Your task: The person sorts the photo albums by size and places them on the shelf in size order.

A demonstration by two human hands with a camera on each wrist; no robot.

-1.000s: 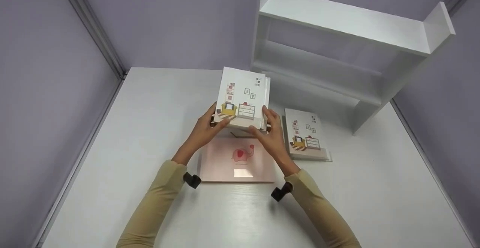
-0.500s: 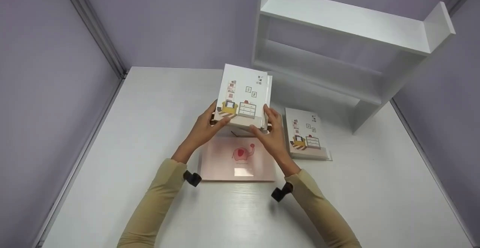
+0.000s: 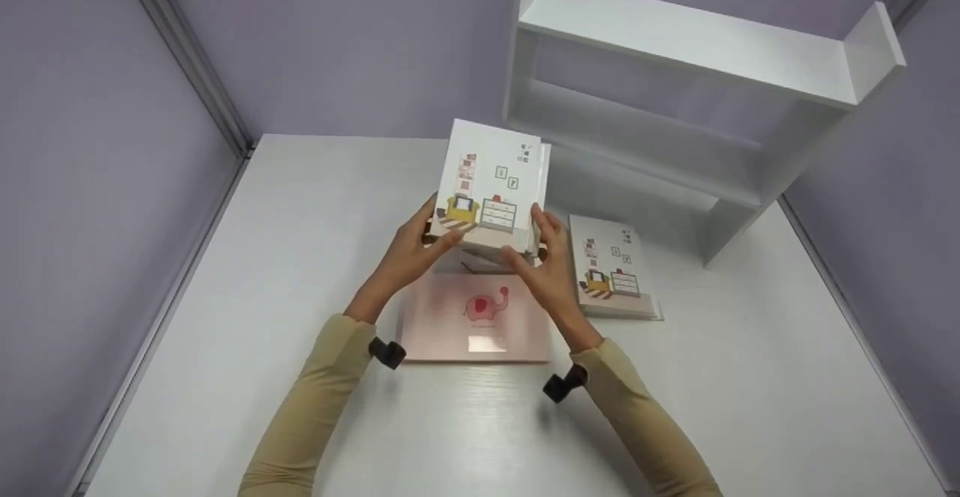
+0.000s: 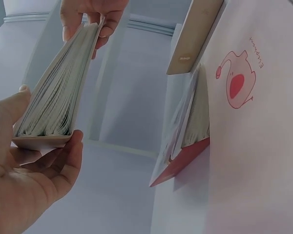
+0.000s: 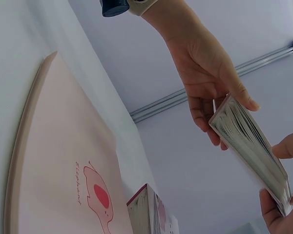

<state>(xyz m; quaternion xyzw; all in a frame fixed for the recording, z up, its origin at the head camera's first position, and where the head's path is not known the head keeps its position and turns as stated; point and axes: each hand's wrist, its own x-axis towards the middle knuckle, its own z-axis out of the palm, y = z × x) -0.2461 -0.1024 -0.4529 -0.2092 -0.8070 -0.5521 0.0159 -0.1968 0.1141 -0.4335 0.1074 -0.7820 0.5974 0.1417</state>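
Both hands hold a thick white photo album (image 3: pixel 491 189) raised above the table, its cover printed with a yellow armchair and a chest of drawers. My left hand (image 3: pixel 411 249) grips its left side and lower edge, thumb on the cover. On the right side, my right hand (image 3: pixel 546 268) grips the album, thumb at the lower corner. The puffed page edges show in both wrist views. Below lies a pink album (image 3: pixel 472 324) with an elephant drawing. Just beyond it sits a red-edged album (image 4: pixel 188 158), mostly hidden in the head view by the held one.
A similar white album (image 3: pixel 611 268) lies to the right of my right hand. At the back right stands a white shelf unit (image 3: pixel 690 39) with two visible boards. Purple-grey walls (image 3: pixel 337 46) enclose the white table (image 3: pixel 247 272).
The held album has moved slightly up and to the right in the head view, both hands moving with it. The albums on the table stay where they were.
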